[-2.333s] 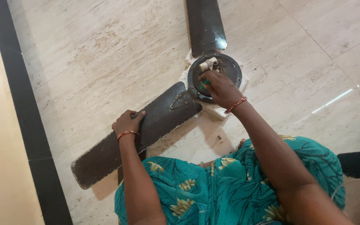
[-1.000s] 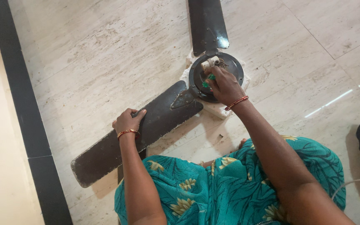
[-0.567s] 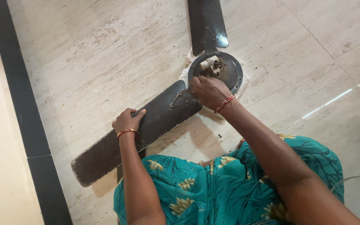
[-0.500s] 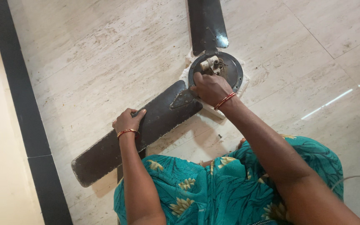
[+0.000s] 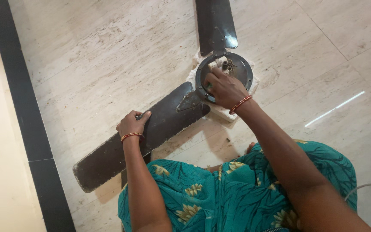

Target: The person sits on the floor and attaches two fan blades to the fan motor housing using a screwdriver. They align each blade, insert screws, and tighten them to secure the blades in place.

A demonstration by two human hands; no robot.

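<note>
- On the pale marble-patterned floor (image 5: 108, 56), a dark brown three-bladed ceiling fan (image 5: 181, 107) lies flat with its round motor hub (image 5: 237, 71) facing up, near the top middle of the view and resting on a whitish pad (image 5: 226, 112).
- One long dark metal blade (image 5: 129, 148) runs from the hub toward the lower left, close to the black border strip (image 5: 31, 129) of the floor; a second dark blade (image 5: 215, 23) points up and out of the view.
- The left hand (image 5: 132, 124), a red-and-gold bangle (image 5: 129, 136) on its wrist, lies on the long blade near its upper edge, fingers curled over that edge, pinning it to the floor rather than lifting it.
- The right hand (image 5: 224, 90) sits on the near side of the hub, fingers bunched and closed around something small; a sliver of green shows at the fingertips, but what it is cannot be told.
- Just beyond those fingers a small white cylindrical fitting (image 5: 217, 63) and some thin wires (image 5: 230, 65) stand at the hub's centre.
- Judging by this, the step in hand is work on the hub's fastenings or wiring while the blade is held steady.
- A next move would probably call for steady downward pressure from the left hand and a firm, well-seated grip at the hub, so that the fan does not rotate on its pad.
- A teal floral-printed garment (image 5: 237, 193) fills the lower part of the view.
</note>
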